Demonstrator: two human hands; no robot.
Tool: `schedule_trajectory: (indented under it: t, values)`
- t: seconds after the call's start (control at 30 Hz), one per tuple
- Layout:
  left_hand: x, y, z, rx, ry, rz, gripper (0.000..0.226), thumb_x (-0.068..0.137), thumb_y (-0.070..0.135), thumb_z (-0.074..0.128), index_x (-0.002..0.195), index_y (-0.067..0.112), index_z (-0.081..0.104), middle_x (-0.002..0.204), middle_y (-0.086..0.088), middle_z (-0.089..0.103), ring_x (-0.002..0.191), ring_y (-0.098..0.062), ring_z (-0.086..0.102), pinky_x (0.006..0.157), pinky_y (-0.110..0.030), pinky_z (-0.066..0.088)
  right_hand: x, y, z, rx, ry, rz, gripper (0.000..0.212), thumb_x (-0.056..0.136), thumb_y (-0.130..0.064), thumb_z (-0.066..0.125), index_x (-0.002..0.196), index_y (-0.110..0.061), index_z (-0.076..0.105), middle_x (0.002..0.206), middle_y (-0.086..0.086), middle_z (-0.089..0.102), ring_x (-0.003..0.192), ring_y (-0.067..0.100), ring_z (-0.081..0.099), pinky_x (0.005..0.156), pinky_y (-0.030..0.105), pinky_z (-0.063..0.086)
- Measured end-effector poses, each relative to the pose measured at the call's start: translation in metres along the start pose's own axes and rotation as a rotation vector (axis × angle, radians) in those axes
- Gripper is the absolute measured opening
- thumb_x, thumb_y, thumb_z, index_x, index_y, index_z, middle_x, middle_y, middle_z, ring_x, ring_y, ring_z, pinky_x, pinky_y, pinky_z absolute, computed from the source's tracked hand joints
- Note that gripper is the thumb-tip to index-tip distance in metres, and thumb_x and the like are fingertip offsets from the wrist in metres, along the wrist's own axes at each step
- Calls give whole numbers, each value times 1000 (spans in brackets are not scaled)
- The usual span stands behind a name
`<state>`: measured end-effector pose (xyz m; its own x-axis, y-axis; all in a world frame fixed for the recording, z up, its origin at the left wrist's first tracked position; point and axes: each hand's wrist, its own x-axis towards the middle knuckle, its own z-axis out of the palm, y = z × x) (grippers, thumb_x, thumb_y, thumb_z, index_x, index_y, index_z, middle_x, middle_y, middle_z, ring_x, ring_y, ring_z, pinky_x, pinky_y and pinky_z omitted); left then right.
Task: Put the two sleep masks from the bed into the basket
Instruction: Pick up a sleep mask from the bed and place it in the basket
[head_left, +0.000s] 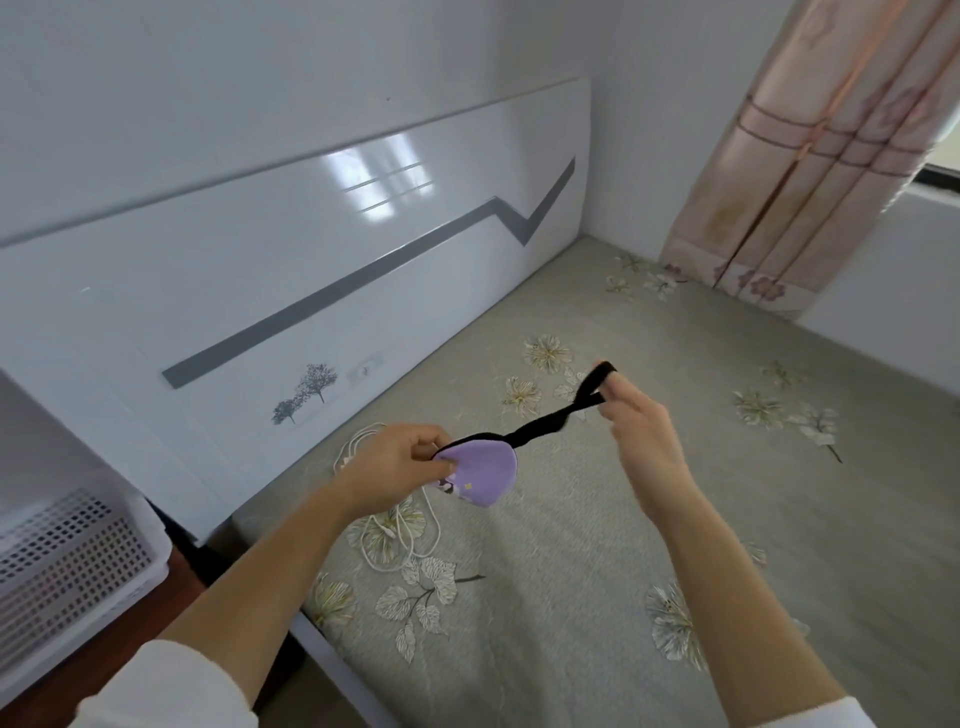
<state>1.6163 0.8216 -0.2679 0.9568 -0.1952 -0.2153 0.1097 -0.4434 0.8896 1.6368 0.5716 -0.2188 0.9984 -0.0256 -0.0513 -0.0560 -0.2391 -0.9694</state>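
Note:
A purple sleep mask (483, 475) with a black edge and a twisted black strap (553, 423) hangs in the air above the bed (597, 545). My left hand (397, 457) pinches the left end of the mask. My right hand (636, 421) holds the looped far end of the strap, pulling it up and to the right. A white perforated basket (67, 561) stands at the far left, off the bed, on a dark wooden surface. A second mask is not visible in this view.
A white cable (400, 530) lies coiled on the flowered bedsheet under my left hand. The glossy white headboard (291, 270) runs along the bed's left side. A pink curtain (810, 156) hangs at the far right corner.

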Motion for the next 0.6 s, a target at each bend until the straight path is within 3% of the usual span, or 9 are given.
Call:
schedule_trajectory:
  t: [0.07,0.1,0.17,0.23,0.33,0.47,0.6]
  values:
    - [-2,4,-1,-12,47,32,12,84,15,65,74,21,69,77,-12,73,66,-21,57,69,-34,42,7,7,0,-832,62,-216,33,93,-2,32,106,-15,60,89,4,62,81,27,59,89,37,27]
    - [-3,7,-2,-17,83,56,14,85,13,64,75,21,69,77,-11,74,67,-21,59,69,-34,44,9,9,-2,-1072,50,-249,34,92,-4,34,107,-17,61,82,3,62,73,26,57,84,36,25]
    - [-3,10,-4,-45,139,93,11,86,10,63,82,17,72,79,-14,74,67,-18,63,71,-36,47,11,10,-6,-1215,-85,-175,32,91,-13,44,112,-22,66,80,5,70,72,25,64,74,31,36]
    - [-3,13,-5,-90,154,101,9,86,7,64,88,9,72,83,-20,73,68,-16,63,74,-34,48,8,9,-10,-979,-330,-44,34,85,-28,63,118,-32,64,73,7,74,65,17,70,64,28,51]
    - [-4,15,-1,-204,128,85,7,84,6,66,89,3,70,78,-22,70,71,-17,63,73,-28,50,-5,4,1,-456,-561,93,42,71,-30,81,110,-31,65,73,13,75,61,17,71,69,27,55]
    - [-6,19,6,-438,127,22,12,84,7,66,94,1,67,78,-9,71,69,-17,65,66,-21,55,-14,15,26,34,-435,192,29,73,-20,79,100,-12,74,87,11,73,79,20,68,82,33,54]
    - [-9,22,10,-561,150,13,11,86,12,63,92,17,71,76,1,75,71,-12,69,72,-23,58,-19,30,40,245,-342,346,7,77,-21,74,83,-18,74,88,1,70,89,16,60,87,37,44]
